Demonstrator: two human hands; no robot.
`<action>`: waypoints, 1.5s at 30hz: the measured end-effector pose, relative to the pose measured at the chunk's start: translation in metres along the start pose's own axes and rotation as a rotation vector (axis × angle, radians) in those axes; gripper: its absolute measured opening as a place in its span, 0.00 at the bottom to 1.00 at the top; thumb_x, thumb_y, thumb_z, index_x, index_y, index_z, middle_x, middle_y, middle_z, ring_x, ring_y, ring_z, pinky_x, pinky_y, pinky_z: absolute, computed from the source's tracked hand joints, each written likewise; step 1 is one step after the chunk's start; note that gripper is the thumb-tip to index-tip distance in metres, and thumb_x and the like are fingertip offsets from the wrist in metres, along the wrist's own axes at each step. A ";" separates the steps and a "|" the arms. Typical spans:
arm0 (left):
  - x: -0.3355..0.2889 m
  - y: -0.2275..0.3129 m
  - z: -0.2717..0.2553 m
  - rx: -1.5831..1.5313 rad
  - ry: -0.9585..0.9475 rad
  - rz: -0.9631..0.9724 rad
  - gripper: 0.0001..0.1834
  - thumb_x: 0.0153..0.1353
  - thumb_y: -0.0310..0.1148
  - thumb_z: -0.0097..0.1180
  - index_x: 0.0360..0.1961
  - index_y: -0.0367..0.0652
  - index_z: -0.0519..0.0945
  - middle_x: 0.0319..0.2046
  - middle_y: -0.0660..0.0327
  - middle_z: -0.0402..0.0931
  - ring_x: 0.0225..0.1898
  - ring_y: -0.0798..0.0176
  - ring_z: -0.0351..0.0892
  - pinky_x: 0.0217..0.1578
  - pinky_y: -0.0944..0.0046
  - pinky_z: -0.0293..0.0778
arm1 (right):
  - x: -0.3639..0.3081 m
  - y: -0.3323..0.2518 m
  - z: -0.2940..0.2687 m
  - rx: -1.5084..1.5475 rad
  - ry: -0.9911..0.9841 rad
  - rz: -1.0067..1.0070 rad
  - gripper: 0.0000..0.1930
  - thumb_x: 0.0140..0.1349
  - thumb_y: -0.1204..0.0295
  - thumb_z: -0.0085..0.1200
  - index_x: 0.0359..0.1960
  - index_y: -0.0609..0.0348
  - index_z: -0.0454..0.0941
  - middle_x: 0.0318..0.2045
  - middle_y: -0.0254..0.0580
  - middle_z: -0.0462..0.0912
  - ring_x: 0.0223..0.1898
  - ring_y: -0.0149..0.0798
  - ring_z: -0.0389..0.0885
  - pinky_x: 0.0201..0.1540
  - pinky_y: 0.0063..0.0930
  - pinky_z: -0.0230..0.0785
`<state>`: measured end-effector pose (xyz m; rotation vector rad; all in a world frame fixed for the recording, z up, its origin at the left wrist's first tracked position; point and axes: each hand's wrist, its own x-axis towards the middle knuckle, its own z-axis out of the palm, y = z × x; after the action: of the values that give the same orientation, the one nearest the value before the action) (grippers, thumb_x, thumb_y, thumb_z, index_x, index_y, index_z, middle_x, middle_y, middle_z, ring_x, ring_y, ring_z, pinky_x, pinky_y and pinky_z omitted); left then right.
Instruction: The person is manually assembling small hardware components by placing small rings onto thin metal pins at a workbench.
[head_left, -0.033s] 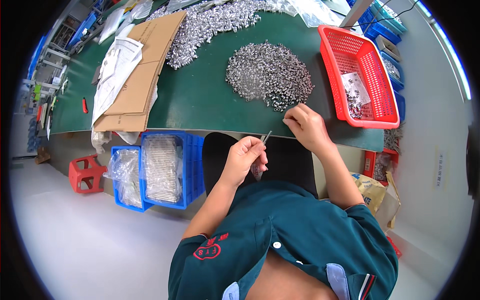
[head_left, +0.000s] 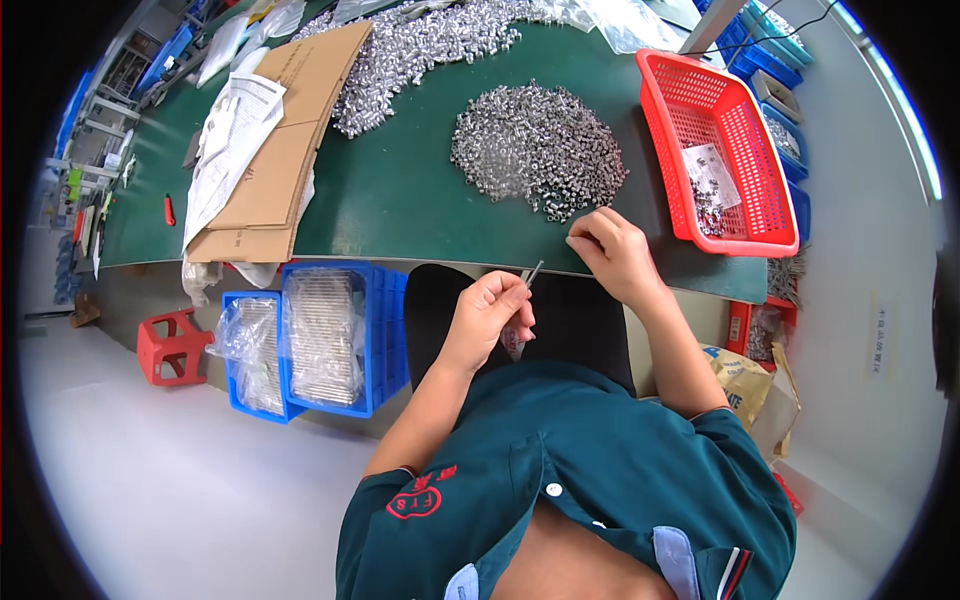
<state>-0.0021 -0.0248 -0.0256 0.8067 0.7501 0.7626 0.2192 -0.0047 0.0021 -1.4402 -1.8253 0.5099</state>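
My left hand (head_left: 487, 318) is closed around a slim grey metal tool (head_left: 536, 270), held just off the table's near edge. The tool's tip sticks out above my fingers, and a tapered piece shows below them; whether both belong together I cannot tell. To its right, my right hand (head_left: 618, 258) hovers at the table edge with the thumb and fingertips pinched together. What they hold, if anything, is hidden. Just beyond my right hand lies a round pile of small shiny metal sleeves (head_left: 540, 145), with a few loose ones at its near side.
A red plastic basket (head_left: 655, 110) with a paper slip and some small parts stands at the right. Folded cardboard (head_left: 270, 175) lies at the left, and a larger heap of metal parts (head_left: 400, 75) sits behind. Blue crates (head_left: 390, 330) and a red stool (head_left: 172, 345) are below.
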 end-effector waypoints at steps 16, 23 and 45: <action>-0.011 0.007 0.009 0.309 0.001 0.102 0.07 0.65 0.29 0.52 0.33 0.36 0.75 0.20 0.62 0.76 0.19 0.73 0.75 0.21 0.73 0.71 | -0.020 -0.018 -0.002 1.302 -0.392 0.706 0.04 0.61 0.72 0.54 0.30 0.59 0.75 0.22 0.37 0.79 0.19 0.25 0.75 0.18 0.15 0.62; -0.017 0.010 0.016 0.435 0.070 0.178 0.06 0.64 0.28 0.52 0.32 0.37 0.76 0.18 0.63 0.75 0.18 0.74 0.75 0.20 0.74 0.71 | -0.025 -0.020 -0.002 1.323 -0.404 0.784 0.04 0.60 0.73 0.54 0.31 0.60 0.74 0.24 0.39 0.79 0.20 0.27 0.76 0.18 0.18 0.67; -0.018 0.008 0.009 0.009 -0.094 -0.025 0.09 0.66 0.33 0.50 0.32 0.37 0.74 0.17 0.62 0.73 0.15 0.70 0.72 0.19 0.72 0.72 | -0.026 -0.042 -0.006 0.854 -0.293 0.461 0.04 0.58 0.82 0.56 0.35 0.66 0.75 0.27 0.36 0.78 0.26 0.26 0.77 0.28 0.20 0.74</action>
<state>-0.0063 -0.0384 -0.0102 0.8339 0.6787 0.6953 0.1983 -0.0419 0.0273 -1.1795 -1.1813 1.5749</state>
